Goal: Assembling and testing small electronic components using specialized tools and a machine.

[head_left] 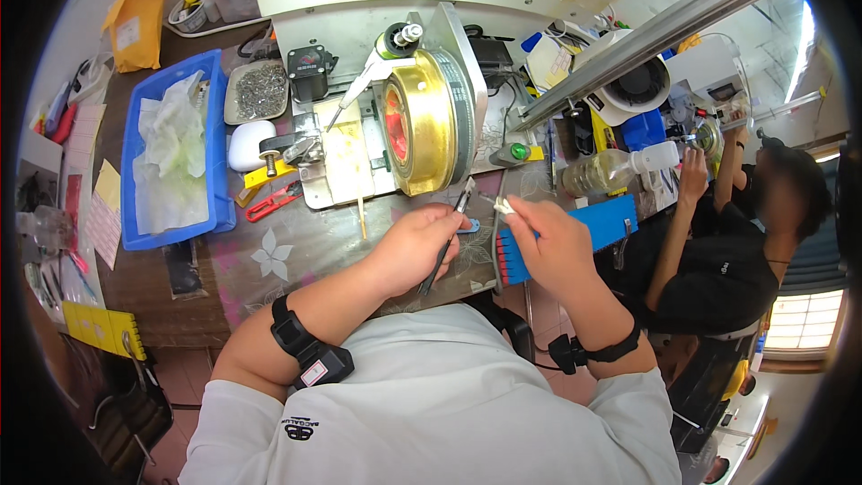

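My left hand [420, 246] is closed around a slim black tool [435, 273] with a pale metal tip, perhaps tweezers; its exact kind is unclear. The tip points up and away from me, towards the machine. Just to the right, my right hand [555, 241] pinches a small whitish piece [504, 206], too small to name, with something thin reaching from it towards the tool's tip. I cannot tell whether the two touch. Both hands are over the near edge of the table, in front of a gold-coloured wheel [418, 130] on the machine.
At the left stand a blue tray [128, 180] lined with crumpled paper and a dish of small metal parts [258, 92]. Red-handled pliers [273, 202] lie near the machine. To the right are a blue rack [584, 232], a clear bottle [593, 174] and a co-worker [718, 260].
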Demonstrator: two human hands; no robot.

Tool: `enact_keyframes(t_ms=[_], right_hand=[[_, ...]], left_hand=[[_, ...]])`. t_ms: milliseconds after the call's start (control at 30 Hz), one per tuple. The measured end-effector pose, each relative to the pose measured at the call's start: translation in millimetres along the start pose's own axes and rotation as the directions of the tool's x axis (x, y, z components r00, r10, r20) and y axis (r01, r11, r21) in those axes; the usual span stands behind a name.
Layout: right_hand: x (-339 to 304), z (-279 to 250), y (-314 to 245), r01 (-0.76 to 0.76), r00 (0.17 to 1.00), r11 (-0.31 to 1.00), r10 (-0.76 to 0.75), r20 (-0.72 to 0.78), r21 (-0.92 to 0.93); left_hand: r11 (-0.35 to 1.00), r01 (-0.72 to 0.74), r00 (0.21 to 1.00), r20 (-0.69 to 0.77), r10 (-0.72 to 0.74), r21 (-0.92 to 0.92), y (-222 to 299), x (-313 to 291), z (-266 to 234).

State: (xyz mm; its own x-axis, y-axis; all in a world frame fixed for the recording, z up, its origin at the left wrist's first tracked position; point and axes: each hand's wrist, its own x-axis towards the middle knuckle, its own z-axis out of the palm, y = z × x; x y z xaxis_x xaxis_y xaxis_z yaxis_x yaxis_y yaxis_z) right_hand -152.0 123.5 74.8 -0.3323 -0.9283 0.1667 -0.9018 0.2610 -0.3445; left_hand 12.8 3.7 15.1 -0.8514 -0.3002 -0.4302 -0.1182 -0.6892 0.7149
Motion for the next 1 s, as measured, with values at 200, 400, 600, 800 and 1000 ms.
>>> enact_keyframes(t_ms=[200,400,600,800,1000], right_hand=[[-5,-21,11,0.036,0.998,0.998,-0.039,-0.049,-0.058],[-15,-37,-7,0.118,0.992,0.992,-0.119,-0.034,-0.045],[-17,-47,-8,0.059,0.991,0.996,-0.067,-0.113,-0.072],[-12,-38,-1,0.008,0.988,0.996,-0.021,-0.151,-0.083],[-23,-44,-13,0.089,0.993,0.996,-0.090,-0.070,-0.019]], left_hand=[[0.994,-0.065,0.971,0.234,0.043,0.087,-1,-10,4],[0.999,-0.036,0.940,0.339,0.046,-0.035,1,-13,2],[0.997,-0.046,0.931,0.360,0.065,-0.060,1,-15,0],[0.999,-0.054,0.942,0.332,0.049,0.008,1,-15,1],[0.988,-0.062,0.961,0.275,0.020,0.143,7,-18,5]])
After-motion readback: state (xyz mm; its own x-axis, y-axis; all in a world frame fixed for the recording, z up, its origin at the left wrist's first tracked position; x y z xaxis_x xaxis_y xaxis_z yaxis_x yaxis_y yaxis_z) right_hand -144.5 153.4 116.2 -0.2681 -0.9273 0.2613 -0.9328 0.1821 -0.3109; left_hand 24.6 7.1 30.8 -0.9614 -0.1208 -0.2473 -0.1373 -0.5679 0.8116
